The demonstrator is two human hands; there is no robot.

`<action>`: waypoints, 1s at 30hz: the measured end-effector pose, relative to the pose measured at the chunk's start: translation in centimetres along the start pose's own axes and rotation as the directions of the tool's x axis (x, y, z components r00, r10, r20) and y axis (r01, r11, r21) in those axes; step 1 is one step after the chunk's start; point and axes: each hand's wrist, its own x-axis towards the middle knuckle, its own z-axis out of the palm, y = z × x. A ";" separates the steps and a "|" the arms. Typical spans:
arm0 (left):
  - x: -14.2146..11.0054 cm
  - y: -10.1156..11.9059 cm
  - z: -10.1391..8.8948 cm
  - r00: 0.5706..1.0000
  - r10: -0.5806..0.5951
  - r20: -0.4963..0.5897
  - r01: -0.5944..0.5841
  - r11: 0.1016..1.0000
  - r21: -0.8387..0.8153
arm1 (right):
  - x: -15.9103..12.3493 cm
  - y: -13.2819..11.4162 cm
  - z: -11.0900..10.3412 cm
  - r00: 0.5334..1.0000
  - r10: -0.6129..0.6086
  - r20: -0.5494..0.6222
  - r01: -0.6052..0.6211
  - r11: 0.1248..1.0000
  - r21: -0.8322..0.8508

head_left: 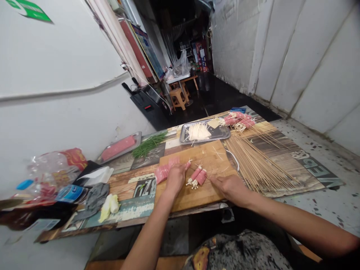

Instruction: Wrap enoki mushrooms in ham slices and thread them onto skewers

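Note:
My left hand [176, 179] is closed on a meat roll [188, 164] with white enoki ends, above the wooden cutting board [180, 205]. Beside it lie thin pink meat slices [162, 174], partly covered by that hand. Two finished meat rolls [197, 176] sit side by side on the board, between my hands. My right hand [230, 188] is pinched at the right of these rolls, seemingly on the end of a thin bamboo skewer; the fingers mostly hide it.
A metal tray [184, 141] of enoki mushrooms [198, 131] stands behind the board. Many bamboo skewers [258, 165] spread to the right, with skewered rolls [239, 120] beyond. Green chives [150, 144], a meat tray [119, 147], cabbage leaves [109, 207] and a grey cloth [96, 198] lie left.

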 end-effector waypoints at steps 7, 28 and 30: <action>0.1 0.0 -0.1 1.000 0.013 0.026 -0.013 1.000 -0.026 | 2.3 -0.2 -0.7 0.994 -0.091 0.061 0.095 0.993 -0.072; -2.8 3.0 1.4 0.956 -0.138 -0.258 0.122 0.990 -0.075 | 1.3 3.5 -3.8 0.961 0.268 -0.067 -0.264 0.963 0.063; -2.8 3.3 1.4 0.955 -0.116 -0.273 0.104 0.993 -0.057 | -0.5 6.6 -4.5 0.874 0.482 -0.069 -0.483 0.876 -0.004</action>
